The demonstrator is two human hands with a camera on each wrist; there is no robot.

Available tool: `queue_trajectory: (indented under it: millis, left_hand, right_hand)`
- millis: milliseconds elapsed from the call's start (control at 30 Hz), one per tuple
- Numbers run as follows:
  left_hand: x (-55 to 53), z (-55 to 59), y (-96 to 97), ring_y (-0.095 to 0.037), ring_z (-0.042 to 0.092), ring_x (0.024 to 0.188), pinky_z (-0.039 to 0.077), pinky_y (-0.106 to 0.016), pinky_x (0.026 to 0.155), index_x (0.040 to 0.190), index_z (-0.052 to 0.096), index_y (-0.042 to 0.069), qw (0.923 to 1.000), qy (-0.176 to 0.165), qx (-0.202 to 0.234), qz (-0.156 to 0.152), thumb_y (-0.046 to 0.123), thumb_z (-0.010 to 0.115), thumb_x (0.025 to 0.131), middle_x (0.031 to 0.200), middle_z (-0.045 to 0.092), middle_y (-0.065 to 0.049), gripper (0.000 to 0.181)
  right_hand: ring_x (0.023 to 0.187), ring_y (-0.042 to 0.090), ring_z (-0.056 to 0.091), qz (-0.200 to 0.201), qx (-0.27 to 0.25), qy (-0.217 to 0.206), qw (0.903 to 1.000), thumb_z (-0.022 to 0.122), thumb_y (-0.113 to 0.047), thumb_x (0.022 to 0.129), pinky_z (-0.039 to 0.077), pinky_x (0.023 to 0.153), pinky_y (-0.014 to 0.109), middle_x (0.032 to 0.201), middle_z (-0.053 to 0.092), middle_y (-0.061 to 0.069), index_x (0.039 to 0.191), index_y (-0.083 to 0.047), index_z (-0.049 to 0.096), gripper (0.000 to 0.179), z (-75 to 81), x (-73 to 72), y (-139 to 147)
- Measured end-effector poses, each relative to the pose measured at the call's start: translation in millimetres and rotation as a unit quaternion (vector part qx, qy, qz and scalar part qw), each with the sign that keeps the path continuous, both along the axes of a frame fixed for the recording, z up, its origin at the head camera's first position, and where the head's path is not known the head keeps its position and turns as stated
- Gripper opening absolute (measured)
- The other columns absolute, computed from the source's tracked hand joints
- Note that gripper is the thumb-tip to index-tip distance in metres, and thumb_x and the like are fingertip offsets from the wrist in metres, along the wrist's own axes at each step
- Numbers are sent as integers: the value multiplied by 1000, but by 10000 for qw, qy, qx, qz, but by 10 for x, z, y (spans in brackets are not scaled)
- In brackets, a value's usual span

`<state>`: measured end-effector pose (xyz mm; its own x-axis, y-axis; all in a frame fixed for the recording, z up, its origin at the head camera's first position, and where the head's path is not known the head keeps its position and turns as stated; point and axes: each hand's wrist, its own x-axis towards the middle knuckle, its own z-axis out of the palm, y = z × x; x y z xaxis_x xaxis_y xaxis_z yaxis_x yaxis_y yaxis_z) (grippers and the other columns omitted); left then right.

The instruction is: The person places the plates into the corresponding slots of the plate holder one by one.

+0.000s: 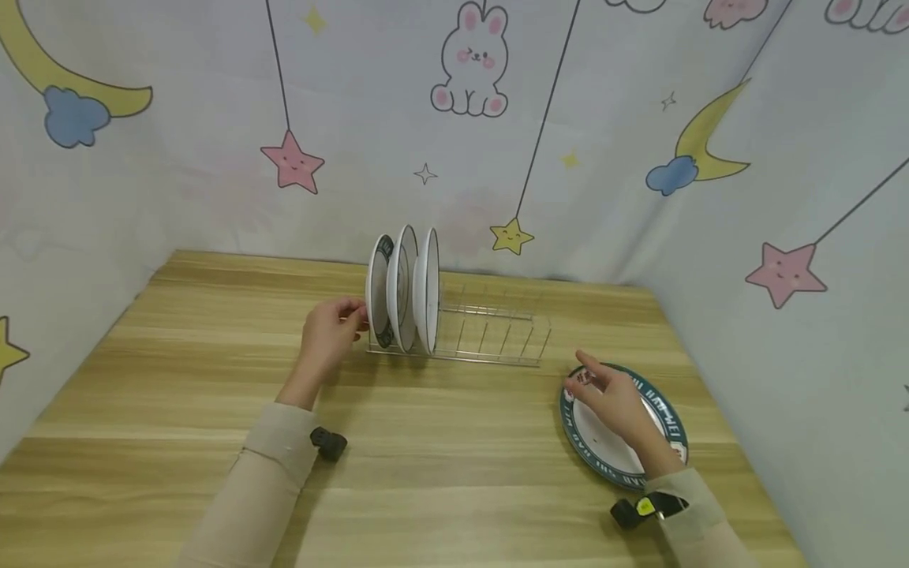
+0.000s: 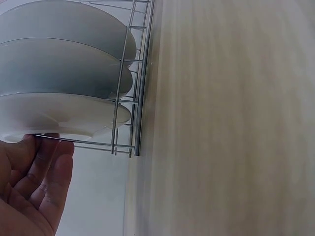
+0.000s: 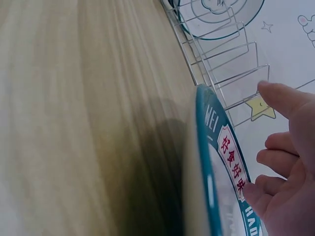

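"When you read the head view, where does the loose plate lie?"

"Flat on the table, beneath my right hand, the nearer one, and well apart from my left hand. Being round, it has no long axis; the wire rack has one, running from my left fingertips toward my right hand's side. Three upright plates occupy the end beside my left hand. Key relation: the dividers beyond those plates lie forward and to the left of my right hand."

"What does the left wrist view add?"

"My left thumb and fingers pinch the rack's end wire, just beside the underside of the outermost plate. The other two stand on its far side from that hand."

"And the right wrist view?"

"My right fingers are loosely bent, gripping nothing, over the loose plate's green rim. Whether a fingertip touches that rim, I cannot tell. Past the rim, ahead of this hand, the rack's near end begins; one of the upright plates shows farther along, toward my left hand."
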<state>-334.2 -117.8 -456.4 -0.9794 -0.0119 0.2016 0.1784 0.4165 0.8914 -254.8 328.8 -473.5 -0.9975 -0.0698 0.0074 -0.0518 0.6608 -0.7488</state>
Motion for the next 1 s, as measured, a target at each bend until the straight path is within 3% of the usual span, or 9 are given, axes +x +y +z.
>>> queue_trajectory:
  millis: [100,233,467,767,1000]
  left_hand:
    - [-2,4,-1,-30,71,87,60,-28,66,106,68,-6,10000,19,-16,-15,11,56,101,101,71,-22,21]
    - [-8,7,-1,-31,71,87,60,-29,67,106,68,-6,10000,14,-22,-16,11,56,102,102,70,-22,21]
    - [-23,-17,-13,-34,71,90,60,-30,67,107,68,-7,10000,12,13,-32,10,56,101,103,70,-23,22]
    - [-29,0,1,-32,71,89,60,-29,67,106,68,-6,9999,-70,67,-29,10,57,101,103,70,-22,20]
    - [-25,5,-8,-31,71,88,60,-30,67,108,68,-6,10000,-57,48,-26,10,57,101,103,70,-21,21]
  right_hand:
    - [144,40,24,309,172,-181,9992,68,-44,93,26,115,52,160,22,12,155,-6,28,83,-33,50,13]
    - [148,39,5,716,512,-299,9957,69,-44,91,12,118,56,163,8,16,157,-3,12,97,-86,117,6]
    - [147,37,-11,955,665,-300,9927,74,-44,87,1,117,60,162,-13,17,156,-5,-8,114,-158,193,-49]
    - [146,43,-11,1045,1350,-37,9853,74,-45,85,2,115,63,159,-14,28,152,9,-6,118,-225,235,-119]
    - [145,44,-12,1072,1203,85,9869,74,-36,87,-4,115,62,158,-15,29,152,9,-5,112,-267,244,-121]
